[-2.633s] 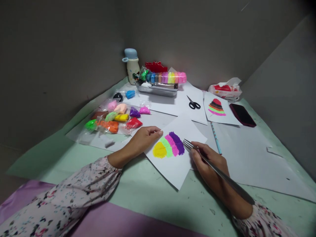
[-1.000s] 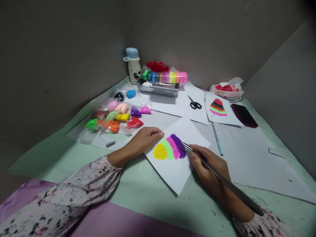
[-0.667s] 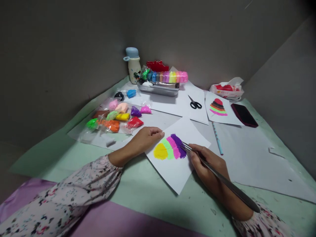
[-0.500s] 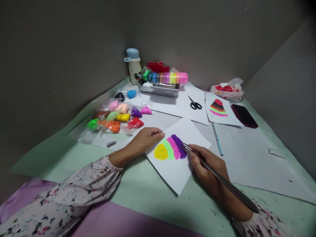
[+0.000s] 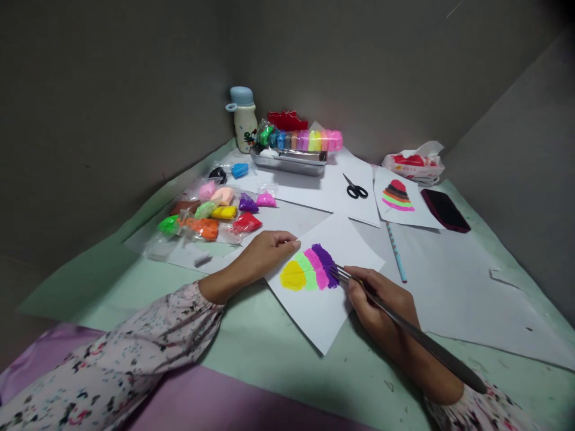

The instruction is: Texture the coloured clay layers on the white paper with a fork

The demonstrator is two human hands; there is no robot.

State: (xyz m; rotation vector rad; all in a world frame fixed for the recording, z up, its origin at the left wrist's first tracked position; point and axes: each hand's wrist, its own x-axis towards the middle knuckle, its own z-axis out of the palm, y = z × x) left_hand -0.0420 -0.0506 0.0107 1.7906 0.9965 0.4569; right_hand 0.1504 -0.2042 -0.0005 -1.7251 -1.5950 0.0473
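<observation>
A white sheet of paper (image 5: 323, 326) lies at an angle on the table. On it is a layered clay shape (image 5: 309, 267) with yellow, light green, pink and purple bands, the purple one on the right. My left hand (image 5: 268, 251) rests over the sheet's upper left edge with its fingers curled against it, holding it down. In my right hand (image 5: 381, 299) is a metal fork (image 5: 424, 338), gripped close to its head, the long handle running back over the wrist. The fork's tines touch the purple band at its right edge.
Bagged clay pieces (image 5: 202, 227) lie at left. Behind stand a bottle (image 5: 245, 123) and a metal tray (image 5: 287, 164) beneath a pack of colored clay (image 5: 305, 140). Scissors (image 5: 356, 188), a pencil (image 5: 397, 254), a second clay picture (image 5: 398, 196), a phone (image 5: 445, 209) and tissues (image 5: 413, 164) are right.
My right hand and the fork have shifted slightly to the right and down, with the tines now lower on the purple band. My left hand and the sheet stay in place.
</observation>
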